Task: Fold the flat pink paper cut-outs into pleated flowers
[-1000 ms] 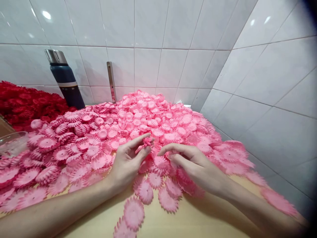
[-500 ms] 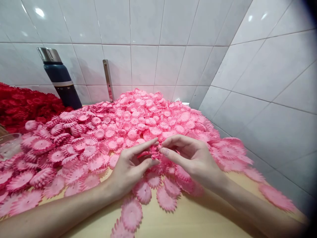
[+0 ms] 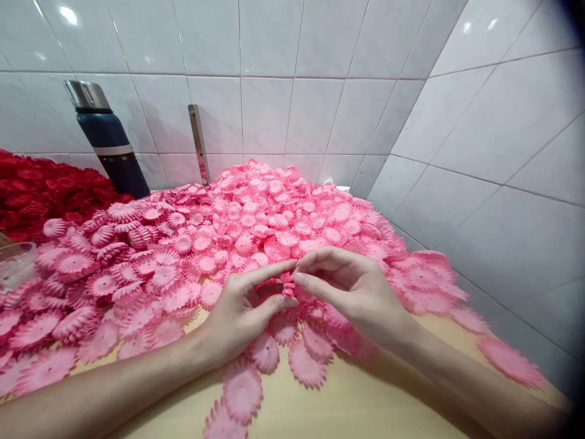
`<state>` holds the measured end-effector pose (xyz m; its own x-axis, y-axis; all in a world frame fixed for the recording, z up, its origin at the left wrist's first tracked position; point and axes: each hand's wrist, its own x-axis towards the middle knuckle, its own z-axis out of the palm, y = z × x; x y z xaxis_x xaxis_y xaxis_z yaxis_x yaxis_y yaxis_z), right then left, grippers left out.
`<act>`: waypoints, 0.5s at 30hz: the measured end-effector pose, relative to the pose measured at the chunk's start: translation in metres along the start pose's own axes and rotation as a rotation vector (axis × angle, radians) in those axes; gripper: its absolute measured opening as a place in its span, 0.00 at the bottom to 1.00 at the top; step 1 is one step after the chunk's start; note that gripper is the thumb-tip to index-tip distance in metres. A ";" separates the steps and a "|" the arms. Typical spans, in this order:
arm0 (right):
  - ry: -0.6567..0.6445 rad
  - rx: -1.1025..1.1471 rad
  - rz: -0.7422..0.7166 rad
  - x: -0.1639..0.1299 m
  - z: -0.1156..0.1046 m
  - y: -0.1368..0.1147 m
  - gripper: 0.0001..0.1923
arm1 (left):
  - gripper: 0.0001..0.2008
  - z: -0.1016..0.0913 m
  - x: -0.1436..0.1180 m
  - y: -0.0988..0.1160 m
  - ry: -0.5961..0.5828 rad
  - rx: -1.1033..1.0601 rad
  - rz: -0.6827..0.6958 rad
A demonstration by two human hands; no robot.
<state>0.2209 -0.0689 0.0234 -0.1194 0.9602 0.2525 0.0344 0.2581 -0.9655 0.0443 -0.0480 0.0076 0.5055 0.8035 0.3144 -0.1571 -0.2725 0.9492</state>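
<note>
pink flower (image 3: 287,284) sits pinched between the fingertips of the left hand (image 3: 240,314) and right hand (image 3: 354,292), both closed on it, just above the pink pile (image 3: 256,225) on the tabletop (image 3: 347,408).

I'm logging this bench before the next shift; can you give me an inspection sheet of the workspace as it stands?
Surface: pale wooden tabletop, bare only at the near edge.
Job's things: small pink flower piece pinched between both hands; big heap of pink petal discs behind.
Clutter: red petal pile far left; dark blue flask; clear container at left edge.
Grippers: left hand and right hand meet fingertip to fingertip on the piece.
Cables: nothing seen.
Surroundings: white tiled walls forming a corner; metal strip on the back wall.
</note>
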 end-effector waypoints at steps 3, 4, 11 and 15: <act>-0.003 -0.012 0.004 0.001 0.001 0.000 0.05 | 0.24 0.000 -0.001 0.000 -0.012 -0.004 -0.003; 0.000 -0.013 0.003 0.001 0.001 0.000 0.04 | 0.23 0.001 -0.001 0.001 -0.015 -0.011 -0.008; 0.021 -0.029 -0.013 0.001 0.000 -0.001 0.03 | 0.14 0.001 -0.001 0.000 0.137 0.005 -0.021; 0.015 -0.044 -0.010 0.002 -0.001 0.000 0.03 | 0.12 0.002 0.001 -0.001 0.175 -0.002 -0.009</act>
<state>0.2213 -0.0669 0.0241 -0.1051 0.9590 0.2633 0.0766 0.2718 -0.9593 0.0466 -0.0478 0.0065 0.3511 0.8861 0.3026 -0.1549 -0.2637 0.9521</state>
